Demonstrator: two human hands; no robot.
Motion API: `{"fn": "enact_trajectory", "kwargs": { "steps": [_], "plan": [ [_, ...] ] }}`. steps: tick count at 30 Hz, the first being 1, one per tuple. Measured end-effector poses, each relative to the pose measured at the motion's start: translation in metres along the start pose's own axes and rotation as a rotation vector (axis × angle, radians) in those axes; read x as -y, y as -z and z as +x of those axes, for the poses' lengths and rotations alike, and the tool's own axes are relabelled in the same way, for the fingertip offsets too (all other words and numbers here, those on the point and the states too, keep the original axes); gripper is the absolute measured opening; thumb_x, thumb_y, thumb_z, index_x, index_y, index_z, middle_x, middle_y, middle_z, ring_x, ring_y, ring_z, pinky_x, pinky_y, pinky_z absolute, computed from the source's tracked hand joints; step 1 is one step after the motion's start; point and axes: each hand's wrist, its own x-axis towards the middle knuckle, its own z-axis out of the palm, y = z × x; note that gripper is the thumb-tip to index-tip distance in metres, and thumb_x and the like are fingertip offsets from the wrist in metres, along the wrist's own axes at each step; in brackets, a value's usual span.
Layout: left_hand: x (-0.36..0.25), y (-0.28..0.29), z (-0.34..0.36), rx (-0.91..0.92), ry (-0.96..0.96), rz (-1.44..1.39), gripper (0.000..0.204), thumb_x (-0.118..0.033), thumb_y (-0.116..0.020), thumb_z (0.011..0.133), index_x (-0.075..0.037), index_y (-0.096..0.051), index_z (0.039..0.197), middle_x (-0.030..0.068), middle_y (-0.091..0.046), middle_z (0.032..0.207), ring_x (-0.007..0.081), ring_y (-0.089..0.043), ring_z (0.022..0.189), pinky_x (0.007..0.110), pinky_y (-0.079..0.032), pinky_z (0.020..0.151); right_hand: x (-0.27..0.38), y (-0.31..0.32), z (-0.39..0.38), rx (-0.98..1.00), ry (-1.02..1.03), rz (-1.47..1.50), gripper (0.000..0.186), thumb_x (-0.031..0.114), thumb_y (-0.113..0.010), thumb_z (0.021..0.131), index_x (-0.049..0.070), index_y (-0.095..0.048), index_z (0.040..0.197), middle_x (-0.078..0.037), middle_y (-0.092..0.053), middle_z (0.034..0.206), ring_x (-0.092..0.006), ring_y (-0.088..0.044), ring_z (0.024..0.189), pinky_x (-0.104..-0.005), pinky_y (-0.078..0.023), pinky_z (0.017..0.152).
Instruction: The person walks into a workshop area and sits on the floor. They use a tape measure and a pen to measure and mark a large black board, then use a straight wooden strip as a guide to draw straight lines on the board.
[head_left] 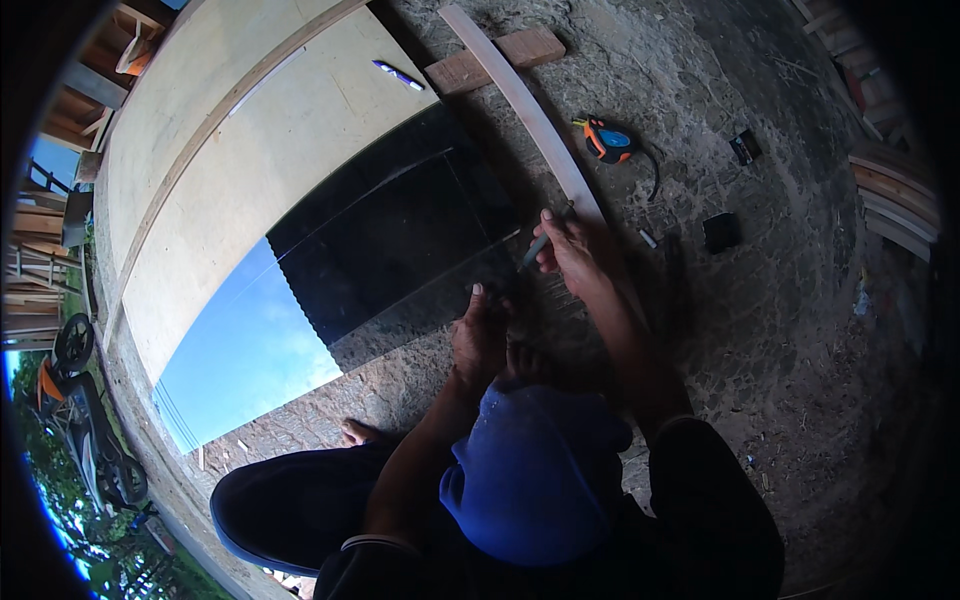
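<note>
With fingers of the nearer right hand (577, 258) pinched on a slim grey-green cylindrical tool (536, 251), holding it just right of the glossy dark mirror-like sheet (385, 215), long axis slanted toward that sheet; curling the left hand (478, 338) by its near edge, cannot tell whether around anything.

Rough grey floor (740, 340) right of the pale board (250, 140), mostly in shade. Timber stack (895, 195) well off its right edge. More lumber (38, 285) past left edge; motorbike (88, 430) near lower-left corner, greenery (115, 560) beyond. Daylight from left.
</note>
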Motion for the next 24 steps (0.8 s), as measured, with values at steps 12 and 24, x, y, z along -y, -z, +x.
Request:
{"fn": "enact_trajectory", "kwargs": {
  "steps": [12, 24],
  "plan": [
    [-0.002, 0.002, 0.009, -0.006, 0.021, -0.012, 0.031, -0.029, -0.065, 0.101, -0.001, -0.064, 0.115, 0.0079, -0.068, 0.108, 0.0197, -0.064, 0.095, 0.034, -0.053, 0.088, 0.004, -0.001, 0.012, -0.015, -0.073, 0.039, 0.046, 0.055, -0.069, 0.093, 0.009, -0.062, 0.089, 0.000, -0.061, 0.068, -0.0081, -0.059, 0.047, -0.0241, -0.051, 0.042],
    [-0.002, -0.003, 0.008, 0.012, 0.002, -0.007, 0.033, -0.031, -0.067, 0.100, -0.001, -0.064, 0.115, 0.0076, -0.068, 0.106, 0.0204, -0.064, 0.093, 0.034, -0.052, 0.088, -0.003, 0.001, 0.016, -0.058, 0.000, 0.068, 0.046, 0.055, -0.068, 0.094, 0.009, -0.062, 0.095, 0.000, -0.064, 0.070, -0.0096, -0.064, 0.054, -0.0245, -0.055, 0.047]
  ]
}}
